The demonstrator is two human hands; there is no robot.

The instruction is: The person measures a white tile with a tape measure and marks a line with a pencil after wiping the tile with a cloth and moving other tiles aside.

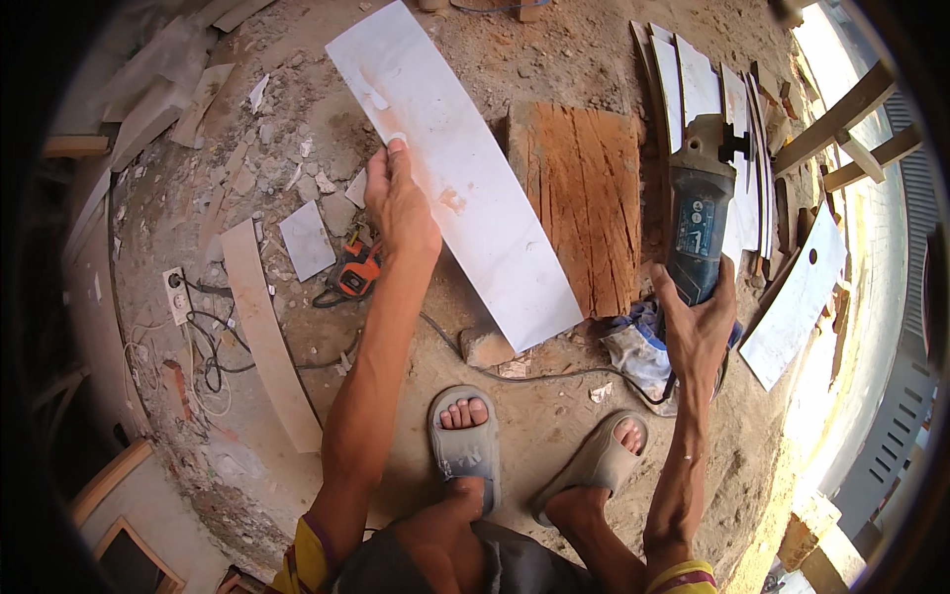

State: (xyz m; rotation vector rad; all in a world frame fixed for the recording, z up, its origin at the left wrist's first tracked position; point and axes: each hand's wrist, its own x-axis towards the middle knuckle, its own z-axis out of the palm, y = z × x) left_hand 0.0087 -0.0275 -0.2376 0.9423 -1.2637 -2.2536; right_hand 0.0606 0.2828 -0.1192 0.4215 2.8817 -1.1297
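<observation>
Tile strip (470,188), head view: it slants just right of the fingers of the left hand (404,213), which pinch its long left edge; we cannot see their grip underneath. We judge it stiff, fairly heavy for its thinness, brittle at the corners and slippery where dusty; the long edge near mid-length seems the soundest hold. The fingers of the right hand (701,322) close around the rear of an angle grinder (699,223), probably dense and firm, best held by its body. Between the two sets of fingers, a wooden block (584,198) lies partly behind the strip. Nearer us, a cable (534,376) crosses the floor and a crumpled cloth (633,351) lies beside the right fingers; both could snag. Left of the left fingers we note an orange tool (358,272); beyond the right ones, stacked strips (698,84).
</observation>
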